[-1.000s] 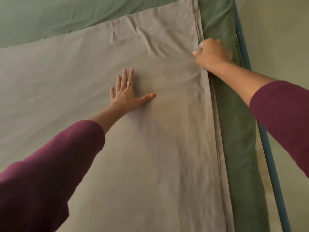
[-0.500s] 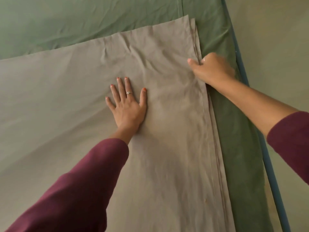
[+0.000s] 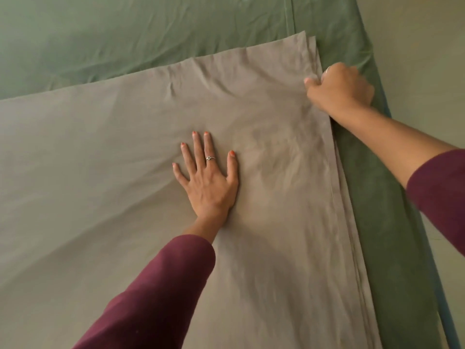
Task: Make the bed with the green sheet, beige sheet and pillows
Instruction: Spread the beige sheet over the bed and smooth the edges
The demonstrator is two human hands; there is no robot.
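Our folded beige cotton sheet (image 3: pixel 105 197) lies on the green fitted sheet (image 3: pixel 125 39), more of whose green now shows beyond its far edge. Our left hand (image 3: pixel 208 183) stays flat on it, thumb drawn in; our right hand (image 3: pixel 339 90) still pinches its right edge, fingers curled tight.

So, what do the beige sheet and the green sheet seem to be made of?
Beige sheet: thin woven cloth, probably cotton or a blend, with a matte finish. It shows fine creases around the flat left hand and thin stacked edges near the right hand, which pinches them.
Green sheet: a similar matte woven cloth with soft wrinkles and a stitched seam. The exact fibre cannot be told.
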